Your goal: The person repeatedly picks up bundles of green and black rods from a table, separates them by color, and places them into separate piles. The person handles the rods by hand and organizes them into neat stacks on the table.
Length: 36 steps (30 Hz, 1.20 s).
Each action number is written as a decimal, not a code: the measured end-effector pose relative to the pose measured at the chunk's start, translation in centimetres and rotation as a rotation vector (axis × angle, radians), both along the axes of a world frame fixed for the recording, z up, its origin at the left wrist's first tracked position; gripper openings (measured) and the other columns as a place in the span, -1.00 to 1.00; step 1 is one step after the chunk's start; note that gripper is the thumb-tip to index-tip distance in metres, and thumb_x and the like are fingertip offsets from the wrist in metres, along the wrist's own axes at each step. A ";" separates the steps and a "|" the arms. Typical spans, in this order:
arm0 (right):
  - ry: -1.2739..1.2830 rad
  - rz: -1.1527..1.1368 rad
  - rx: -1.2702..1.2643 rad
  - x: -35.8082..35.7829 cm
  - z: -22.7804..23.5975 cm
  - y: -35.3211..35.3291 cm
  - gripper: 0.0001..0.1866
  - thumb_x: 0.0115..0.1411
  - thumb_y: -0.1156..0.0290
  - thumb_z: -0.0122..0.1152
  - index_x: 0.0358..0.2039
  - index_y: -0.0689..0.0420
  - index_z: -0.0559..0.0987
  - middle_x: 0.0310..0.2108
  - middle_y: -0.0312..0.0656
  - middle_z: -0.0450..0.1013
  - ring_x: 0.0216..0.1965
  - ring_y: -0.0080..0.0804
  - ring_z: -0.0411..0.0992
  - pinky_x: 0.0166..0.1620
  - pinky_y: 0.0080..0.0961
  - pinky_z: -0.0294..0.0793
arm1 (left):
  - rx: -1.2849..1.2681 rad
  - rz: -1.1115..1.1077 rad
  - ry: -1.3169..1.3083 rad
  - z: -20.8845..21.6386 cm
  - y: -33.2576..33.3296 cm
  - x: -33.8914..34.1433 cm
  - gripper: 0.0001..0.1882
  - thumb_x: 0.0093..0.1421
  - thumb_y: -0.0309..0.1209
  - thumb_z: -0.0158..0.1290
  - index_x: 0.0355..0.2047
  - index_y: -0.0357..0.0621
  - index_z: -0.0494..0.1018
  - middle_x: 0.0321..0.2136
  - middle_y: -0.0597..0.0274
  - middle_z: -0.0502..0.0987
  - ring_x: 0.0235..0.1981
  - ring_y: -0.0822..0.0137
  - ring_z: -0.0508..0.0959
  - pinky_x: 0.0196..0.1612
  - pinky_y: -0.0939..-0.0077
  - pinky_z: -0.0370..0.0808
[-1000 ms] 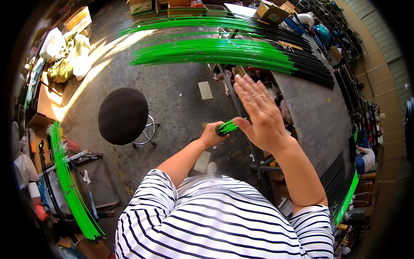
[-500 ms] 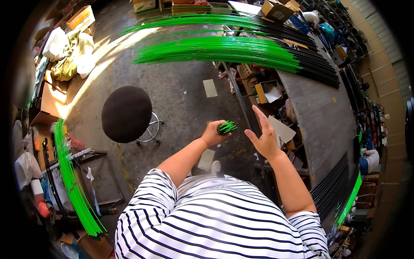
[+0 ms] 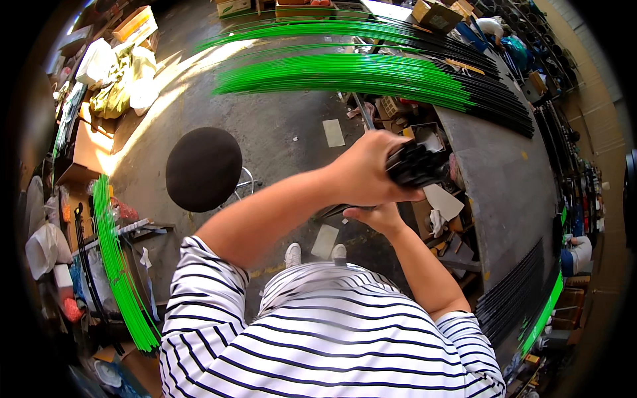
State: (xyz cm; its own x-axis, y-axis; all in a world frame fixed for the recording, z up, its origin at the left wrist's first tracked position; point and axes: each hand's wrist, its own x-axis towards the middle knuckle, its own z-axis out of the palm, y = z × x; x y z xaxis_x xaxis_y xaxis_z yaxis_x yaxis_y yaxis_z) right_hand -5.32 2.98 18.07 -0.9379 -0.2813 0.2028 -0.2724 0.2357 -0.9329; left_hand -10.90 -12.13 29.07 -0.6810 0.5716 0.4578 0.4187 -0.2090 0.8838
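My left hand [image 3: 368, 171] is raised in front of me, its fingers wrapped round a bundle of thin rods [image 3: 419, 164]. The black ends of the rods point up and to the right. Just below it is my right hand [image 3: 379, 217], largely covered by the left. Only its thumb and the part near the wrist show, so I cannot tell how its fingers are placed or whether they touch the rods. Motion blurs the left hand slightly.
A round black stool [image 3: 204, 169] stands on the left. Long green-and-black rods [image 3: 345, 74] lie across the far side, reaching the grey tabletop [image 3: 507, 192] on the right. More green rods [image 3: 123, 265] rest at the left. Open boxes [image 3: 426, 138] sit beside the table.
My left hand has risen and moved right, and black rod ends now show where green ends showed. My right hand, open and apart before, is now lower and behind the left.
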 end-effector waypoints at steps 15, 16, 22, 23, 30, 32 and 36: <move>0.429 0.008 -0.211 -2.8 21.9 -1.9 -0.58 -0.03 0.53 0.21 -0.14 0.17 0.29 -0.43 -0.20 0.36 -0.38 -0.42 0.35 -0.19 -0.39 0.39 | -0.017 -0.176 0.084 -11.3 -0.4 -1.4 0.21 -0.39 -0.34 0.43 0.25 -0.11 -0.08 0.11 0.01 0.25 0.16 0.22 0.23 0.21 0.32 0.12; 0.432 -0.036 -0.206 -3.0 23.3 -1.9 -0.57 -0.04 0.52 0.23 -0.14 0.18 0.30 -0.43 -0.21 0.36 -0.36 -0.41 0.35 -0.18 -0.40 0.39 | -0.060 -0.146 -0.062 -12.5 0.2 -0.4 0.11 -0.38 -0.42 0.41 0.21 -0.09 0.03 0.04 0.05 0.34 0.06 0.31 0.32 0.14 0.40 0.21; 0.432 0.066 -0.241 -4.1 25.9 -1.4 -0.34 -0.01 0.44 0.24 0.09 0.19 0.16 -0.32 -0.15 0.36 -0.30 -0.39 0.37 -0.13 -0.43 0.39 | 0.088 -0.065 -0.083 -11.1 1.9 -1.3 -0.59 -0.21 -0.51 0.22 -0.29 -0.27 0.38 -0.54 0.20 0.48 -0.50 0.49 0.39 -0.32 0.57 0.39; 0.449 0.115 -0.257 -4.1 24.9 -1.6 -0.30 -0.01 0.43 0.24 0.12 0.18 0.13 -0.30 -0.14 0.37 -0.29 -0.39 0.38 -0.13 -0.43 0.39 | 0.071 -0.078 -0.058 -10.6 1.7 -1.6 -0.57 -0.19 -0.51 0.23 -0.26 -0.28 0.38 -0.51 0.25 0.47 -0.47 0.54 0.37 -0.31 0.60 0.38; 0.329 0.074 -0.359 -3.9 16.0 -2.5 -0.40 -0.06 0.60 0.28 -0.01 0.22 0.22 -0.40 -0.15 0.41 -0.35 -0.44 0.41 -0.23 -0.51 0.42 | 0.100 -0.201 -0.060 -6.7 0.8 -2.2 -0.41 -0.23 -0.48 0.29 -0.13 -0.26 0.34 -0.37 0.21 0.49 -0.36 0.47 0.42 -0.19 0.53 0.39; 0.395 0.053 -0.319 -3.9 17.9 -3.2 -0.47 -0.03 0.60 0.22 -0.03 0.24 0.23 -0.41 -0.14 0.40 -0.37 -0.44 0.40 -0.22 -0.50 0.42 | 0.171 -0.233 -0.065 -7.0 0.8 -2.4 -0.28 -0.27 -0.46 0.32 -0.03 -0.22 0.30 -0.27 0.18 0.49 -0.27 0.43 0.43 -0.11 0.50 0.37; 0.441 0.060 -0.237 -3.9 24.0 -1.9 -0.51 0.05 0.51 0.10 0.01 0.15 0.20 -0.37 -0.22 0.29 -0.29 -0.46 0.27 -0.08 -0.38 0.26 | 0.192 -0.236 -0.119 -12.2 1.0 -2.7 -0.09 -0.34 -0.45 0.39 0.09 -0.13 0.20 -0.11 0.19 0.43 -0.08 0.39 0.39 0.03 0.46 0.30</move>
